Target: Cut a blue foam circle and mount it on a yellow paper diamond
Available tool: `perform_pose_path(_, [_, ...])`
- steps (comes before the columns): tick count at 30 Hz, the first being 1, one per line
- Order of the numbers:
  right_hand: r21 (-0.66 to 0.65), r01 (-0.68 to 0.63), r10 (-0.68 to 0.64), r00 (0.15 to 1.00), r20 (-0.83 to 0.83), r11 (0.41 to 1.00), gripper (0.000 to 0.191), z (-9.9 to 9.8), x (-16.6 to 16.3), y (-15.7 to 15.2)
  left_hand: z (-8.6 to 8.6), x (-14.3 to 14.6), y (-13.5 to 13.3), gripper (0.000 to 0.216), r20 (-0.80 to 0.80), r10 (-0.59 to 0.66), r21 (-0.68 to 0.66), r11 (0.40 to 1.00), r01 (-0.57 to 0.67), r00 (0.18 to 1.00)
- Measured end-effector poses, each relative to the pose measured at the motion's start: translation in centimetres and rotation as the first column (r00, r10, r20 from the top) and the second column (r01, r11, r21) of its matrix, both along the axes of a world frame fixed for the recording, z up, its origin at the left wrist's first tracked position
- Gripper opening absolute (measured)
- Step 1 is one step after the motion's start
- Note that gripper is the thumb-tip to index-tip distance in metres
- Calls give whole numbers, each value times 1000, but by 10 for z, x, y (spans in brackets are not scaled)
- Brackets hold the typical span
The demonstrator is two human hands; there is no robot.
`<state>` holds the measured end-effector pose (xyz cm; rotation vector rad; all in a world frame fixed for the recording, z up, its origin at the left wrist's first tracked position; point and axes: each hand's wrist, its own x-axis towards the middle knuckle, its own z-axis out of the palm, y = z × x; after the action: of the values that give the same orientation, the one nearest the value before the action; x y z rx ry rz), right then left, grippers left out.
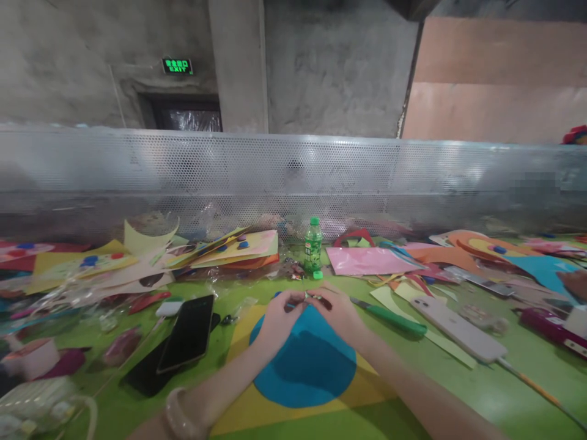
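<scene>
My left hand [279,321] and my right hand [338,313] meet at the far edge of a blue felt circle [306,366], which lies on a yellow sheet [250,406]. The fingers of both hands are pinched together around a small object I cannot make out, right between the fingertips. A pale bracelet [177,415] sits on my left wrist. Both forearms rest over the yellow sheet and the green table [481,391].
A black phone [188,333] lies left of my hands, a green-handled knife [389,316] and a white phone [458,329] to the right. A small green bottle [313,246] stands behind, among piles of coloured felt. A perforated metal barrier [293,177] runs along the table's back.
</scene>
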<state>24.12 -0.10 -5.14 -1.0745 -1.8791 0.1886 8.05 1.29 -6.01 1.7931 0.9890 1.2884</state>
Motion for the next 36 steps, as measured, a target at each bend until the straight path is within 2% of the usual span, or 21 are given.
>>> perform_pose_path(7, [-49, -20, 19, 1000, -16, 999, 20, 3, 0, -2, 5, -1, -4, 13, -17, -19, 3, 1000, 19, 1000])
perform_pose_path(15, [-13, 23, -23, 1000, -16, 1000, 23, -7, 2, 3, -4, 2, 1, 13, 7, -47, 25, 999, 46, 999])
perform_pose_path(24, [34, 23, -23, 1000, 3, 999, 25, -7, 5, 0, -3, 5, -3, 9, 68, -78, -11, 997, 79, 995])
perform_pose_path(32, [49, 52, -52, 999, 6, 997, 20, -11, 2, -3, -5, 3, 1, 12, 139, -109, -159, 979, 131, 984])
perform_pose_path(36, [84, 71, -72, 997, 10, 994, 20, -12, 4, -2, -4, 4, 0, 15, 151, -133, -183, 970, 160, 980])
